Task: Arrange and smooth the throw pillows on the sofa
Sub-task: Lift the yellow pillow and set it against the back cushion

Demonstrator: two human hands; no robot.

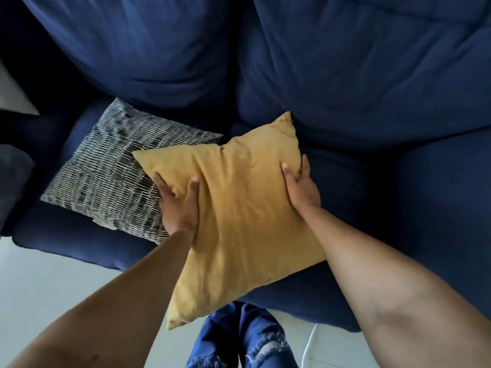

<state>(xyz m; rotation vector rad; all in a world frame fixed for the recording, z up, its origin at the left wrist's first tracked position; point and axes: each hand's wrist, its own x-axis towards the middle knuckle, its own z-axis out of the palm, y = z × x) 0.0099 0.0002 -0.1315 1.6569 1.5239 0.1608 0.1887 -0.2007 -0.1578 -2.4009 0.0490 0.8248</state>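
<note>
A mustard-yellow throw pillow (239, 213) is held over the front edge of the navy sofa seat (425, 208), one corner pointing at the backrest and the opposite corner hanging over the floor. My left hand (179, 205) grips its left edge, thumb on top. My right hand (301, 187) clasps its right edge, fingers wrapped behind. A black-and-white patterned pillow (106, 176) lies flat on the left seat, partly under the yellow one.
Two big navy back cushions (358, 65) fill the top of the view. A dark armrest (13, 179) stands at the far left. Pale floor (53, 282) lies below the seat edge, with my jeans (239, 341) and a white cable (309, 343) near it.
</note>
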